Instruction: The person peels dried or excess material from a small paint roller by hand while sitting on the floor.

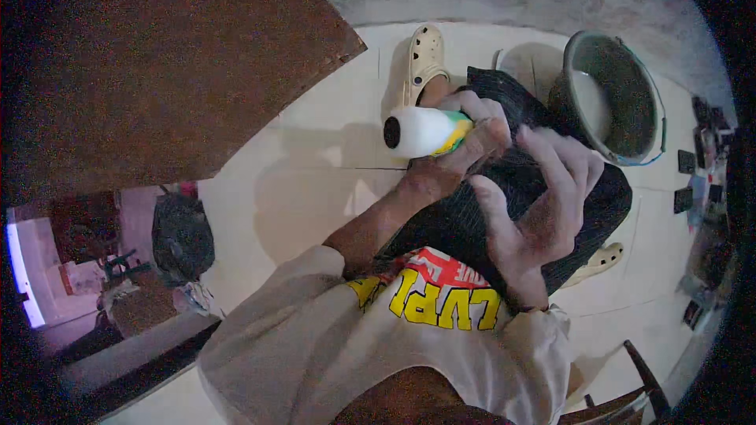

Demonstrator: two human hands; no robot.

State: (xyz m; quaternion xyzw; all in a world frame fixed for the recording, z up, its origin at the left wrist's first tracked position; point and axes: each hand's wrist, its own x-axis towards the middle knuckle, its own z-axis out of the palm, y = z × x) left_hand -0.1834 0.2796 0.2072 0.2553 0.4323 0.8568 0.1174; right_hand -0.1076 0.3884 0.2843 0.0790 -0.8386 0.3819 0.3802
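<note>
closest to the lens, a pale shirt (pixel 315 330) is worn, its soft, creased cloth printed in yellow and red. beyond it, a white bottle (pixel 417 132) is grasped by the left hand (pixel 476 142), tilted almost sideways above the floor (pixel 303 212), with fingers wrapped around its green-and-yellow part. nothing is seen in the right hand (pixel 543 212), whose fingers are spread and loosely bent, apart from the bottle.

the bottle might be dropped, since its smooth, rounded body is supported by one hand only. if its dark end were a loosely fitted cap, which cannot be judged, contents might be spilled and the glossy tiles made slippery.

faint stripes are shown on the black garment (pixel 441 224) over the legs. the cream clog (pixel 426 55) is pierced with holes; the deep, round grey bucket (pixel 561 102) is fitted with a thin curved handle. the brown board (pixel 173 55) is flat and straight-edged.
</note>
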